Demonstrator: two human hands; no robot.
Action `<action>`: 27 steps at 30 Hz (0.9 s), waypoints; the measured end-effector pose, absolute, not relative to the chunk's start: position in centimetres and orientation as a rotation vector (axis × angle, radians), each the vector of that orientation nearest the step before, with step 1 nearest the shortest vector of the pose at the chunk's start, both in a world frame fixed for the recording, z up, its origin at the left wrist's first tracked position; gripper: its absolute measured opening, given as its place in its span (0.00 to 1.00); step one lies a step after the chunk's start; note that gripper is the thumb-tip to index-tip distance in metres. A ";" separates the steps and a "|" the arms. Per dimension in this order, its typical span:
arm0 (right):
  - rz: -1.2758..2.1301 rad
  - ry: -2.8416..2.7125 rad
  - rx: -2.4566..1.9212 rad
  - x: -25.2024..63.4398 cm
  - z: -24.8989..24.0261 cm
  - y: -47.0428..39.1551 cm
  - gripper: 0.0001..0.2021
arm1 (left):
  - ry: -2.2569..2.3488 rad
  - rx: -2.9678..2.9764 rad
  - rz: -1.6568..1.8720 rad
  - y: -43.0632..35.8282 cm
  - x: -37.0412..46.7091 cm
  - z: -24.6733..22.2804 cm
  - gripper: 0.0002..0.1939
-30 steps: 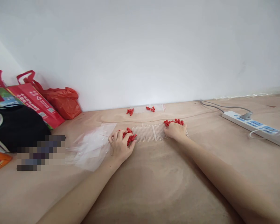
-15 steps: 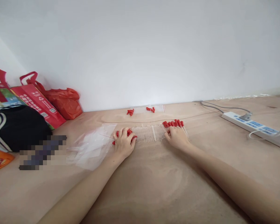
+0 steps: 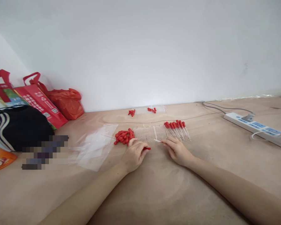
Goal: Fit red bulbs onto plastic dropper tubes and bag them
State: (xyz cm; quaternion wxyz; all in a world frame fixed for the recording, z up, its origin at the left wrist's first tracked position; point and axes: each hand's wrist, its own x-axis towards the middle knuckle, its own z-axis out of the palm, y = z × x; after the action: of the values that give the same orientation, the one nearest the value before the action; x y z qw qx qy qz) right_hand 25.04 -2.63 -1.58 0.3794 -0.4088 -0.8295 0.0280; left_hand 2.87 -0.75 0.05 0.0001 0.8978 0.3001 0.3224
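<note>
While our left hand (image 3: 133,156) pinches a red bulb (image 3: 147,148) in closed fingers, our right hand (image 3: 179,153) grips a thin clear tube (image 3: 157,140) narrowly, apart from the bulb, near the front of a row of tubes (image 3: 144,134) on the table (image 3: 154,190). We judge the bulb soft, light and grippy, best held by its sides; the tube seems stiff and perhaps fragile, wanting gentle pressure near one end.

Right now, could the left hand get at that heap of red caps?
Probably yes: the left hand is right beside the heap of red caps, with nothing visible in the way. Its fingers do pinch a single red cap, though, which might hamper picking up another.
</note>
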 end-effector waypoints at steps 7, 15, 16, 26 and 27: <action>0.143 -2.167 -1.034 24.5 -1.3 -3.0 0.09 | 0.897 2.767 0.985 -0.4 3.0 -0.4 0.08; 0.086 -2.229 -1.041 24.4 -1.5 -3.0 0.09 | 0.907 2.735 0.991 -0.6 3.0 -0.2 0.10; 0.079 -2.232 -1.041 24.4 -1.5 -3.0 0.09 | 0.909 2.732 0.999 -0.6 3.0 -0.2 0.10; 0.023 -2.283 -0.947 24.6 -1.0 -2.8 0.10 | 0.823 2.743 0.972 -1.1 3.0 0.1 0.11; -0.001 -2.294 -0.942 24.7 -0.9 -2.8 0.10 | 0.809 2.752 0.959 -1.1 3.0 0.1 0.11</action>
State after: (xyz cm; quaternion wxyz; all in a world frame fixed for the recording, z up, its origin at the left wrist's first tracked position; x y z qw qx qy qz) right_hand 24.68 -2.79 -0.95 0.3250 -0.3592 -0.8748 -0.0005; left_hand 3.00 -1.11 0.06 0.0584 0.9084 0.2669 0.3165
